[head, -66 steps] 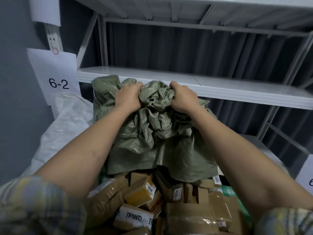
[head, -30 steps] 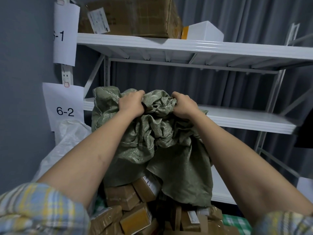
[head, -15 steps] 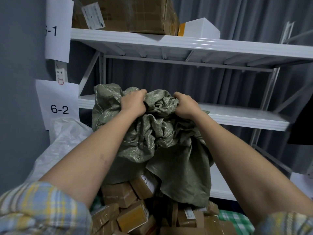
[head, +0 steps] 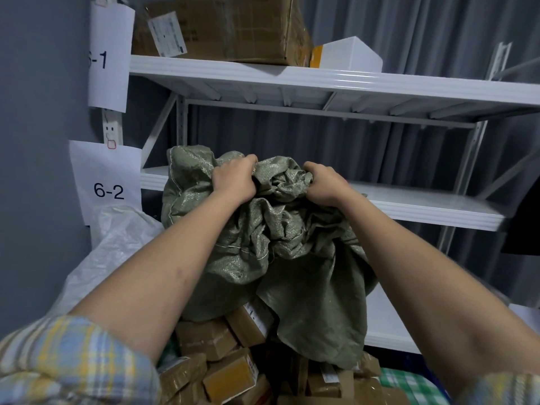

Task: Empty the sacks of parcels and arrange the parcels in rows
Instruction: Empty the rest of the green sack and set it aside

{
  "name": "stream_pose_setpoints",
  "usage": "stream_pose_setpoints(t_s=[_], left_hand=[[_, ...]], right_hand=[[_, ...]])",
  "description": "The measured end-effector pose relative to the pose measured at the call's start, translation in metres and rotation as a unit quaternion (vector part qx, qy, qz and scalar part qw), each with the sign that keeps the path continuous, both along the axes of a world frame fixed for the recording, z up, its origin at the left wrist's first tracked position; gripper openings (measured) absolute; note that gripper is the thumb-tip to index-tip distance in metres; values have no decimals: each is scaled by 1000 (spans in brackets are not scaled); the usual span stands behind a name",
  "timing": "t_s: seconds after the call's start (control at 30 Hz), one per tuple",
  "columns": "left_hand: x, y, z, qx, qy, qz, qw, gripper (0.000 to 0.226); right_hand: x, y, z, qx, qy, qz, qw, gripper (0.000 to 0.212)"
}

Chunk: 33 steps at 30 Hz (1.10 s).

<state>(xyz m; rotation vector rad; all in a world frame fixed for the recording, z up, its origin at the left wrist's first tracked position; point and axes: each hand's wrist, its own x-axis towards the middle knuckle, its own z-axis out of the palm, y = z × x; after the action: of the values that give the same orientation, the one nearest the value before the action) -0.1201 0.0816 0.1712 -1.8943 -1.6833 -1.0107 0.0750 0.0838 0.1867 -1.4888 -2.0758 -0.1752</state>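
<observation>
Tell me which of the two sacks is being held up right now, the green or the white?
The green woven sack: the left hand and right hand both grip its bunched top above the parcels. The white sack lies untouched at left.

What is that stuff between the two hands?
Bunched-up green sack, seen in the head view. The left hand and right hand each grip a fistful of it.

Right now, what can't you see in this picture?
Head view:
- Inside the green sack: its own bunched cloth hides whether parcels remain.
- Fingertips of the left hand and right hand: buried in the cloth.
- Parcels pile: cut off by the bottom edge and forearms.
- Label on the big box: too blurred to read.
</observation>
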Motion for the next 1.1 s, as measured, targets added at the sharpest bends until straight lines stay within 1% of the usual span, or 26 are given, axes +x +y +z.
stream_pose_setpoints(t_s=[0.33, 0.53, 1.1], left_hand=[[11, -8, 13, 40, 2, -2, 999, 41], [14, -11, 14, 41, 4, -4, 999, 42], [22, -11, 13, 40, 7, -2, 999, 48]], right_hand=[[11, -6, 16, 29, 1, 4, 1000, 16], [15, -7, 19, 36, -2, -1, 999, 23], [22, 2, 13, 59, -3, -19, 998, 28]])
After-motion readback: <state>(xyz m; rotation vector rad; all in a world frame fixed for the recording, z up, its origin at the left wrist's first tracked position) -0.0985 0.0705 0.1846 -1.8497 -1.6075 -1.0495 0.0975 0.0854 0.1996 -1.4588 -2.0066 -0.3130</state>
